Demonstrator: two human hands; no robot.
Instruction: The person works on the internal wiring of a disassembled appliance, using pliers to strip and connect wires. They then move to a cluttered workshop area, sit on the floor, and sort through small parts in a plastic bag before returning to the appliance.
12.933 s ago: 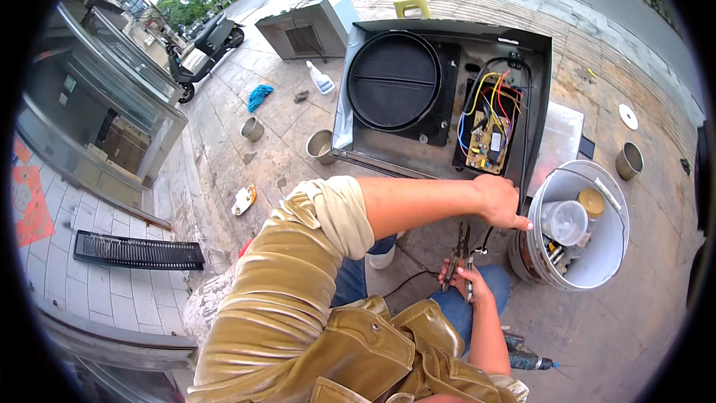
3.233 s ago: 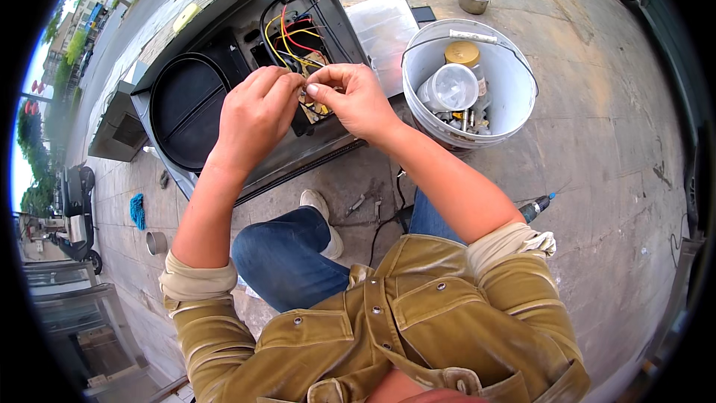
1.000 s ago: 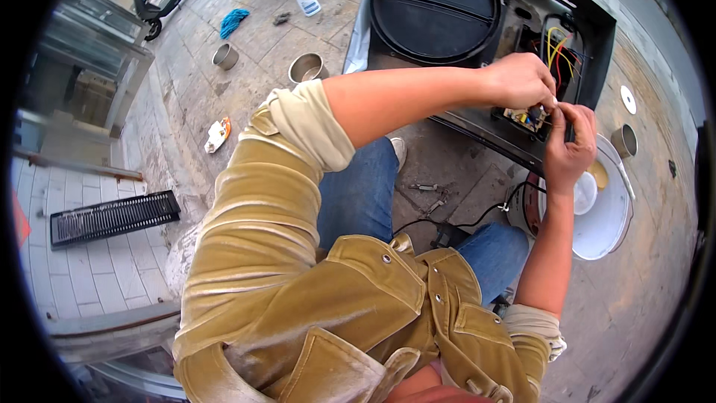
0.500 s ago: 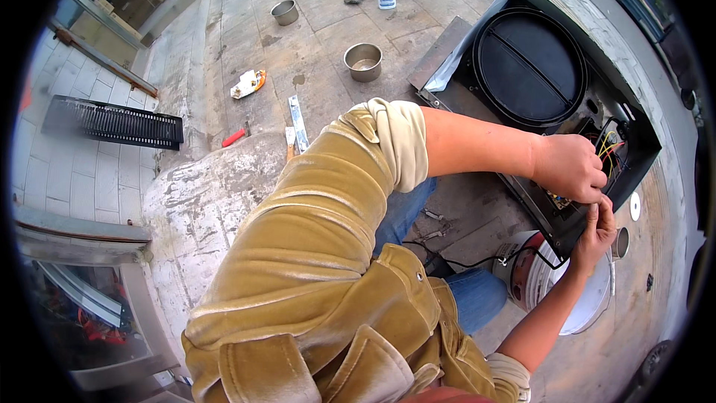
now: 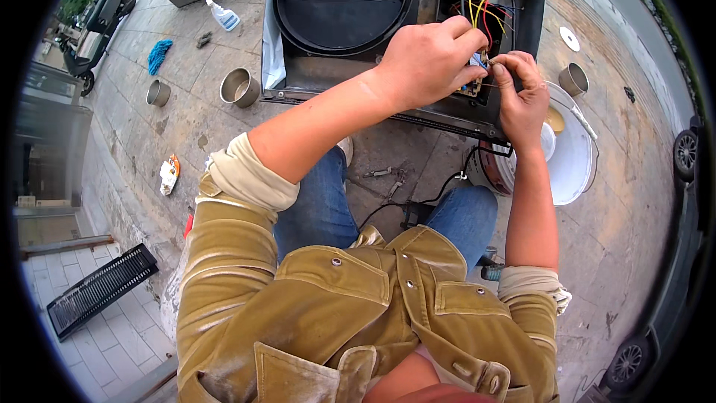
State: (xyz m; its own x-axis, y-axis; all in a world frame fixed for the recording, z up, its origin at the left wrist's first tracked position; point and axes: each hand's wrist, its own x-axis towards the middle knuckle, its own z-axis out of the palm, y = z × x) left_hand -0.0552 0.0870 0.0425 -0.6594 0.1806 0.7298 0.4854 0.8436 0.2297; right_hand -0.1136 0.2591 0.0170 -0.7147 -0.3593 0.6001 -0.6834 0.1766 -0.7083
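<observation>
Head view of a person seated outdoors on grey stone pavement (image 5: pixel 597 254), roadside beyond, pale tiles (image 5: pixel 104 339) at lower left, a scooter (image 5: pixel 95 30) at upper left and a dark car (image 5: pixel 675 269) at the right edge. An open metal housing (image 5: pixel 343 71) lies on the far side of the knees, its open face up; its long axis runs left to right across the person's front, the right end slightly nearer. Within it, a round black disc (image 5: pixel 339 19) occupies the left and a circuit board (image 5: pixel 471 88) the right, where coloured wires (image 5: pixel 485 11) arch away from the person. Over the board, the thumb and forefinger of the right hand (image 5: pixel 525 93) pinch the coloured wires near their ends; the fingers of the left hand (image 5: pixel 429 63) curl at the same spot, but whether they grip cannot be told. A white bucket (image 5: pixel 578 172) stands just beside the right forearm. At upper left, a spray bottle (image 5: pixel 224 16) bears a bluish label, its print too small to read.
</observation>
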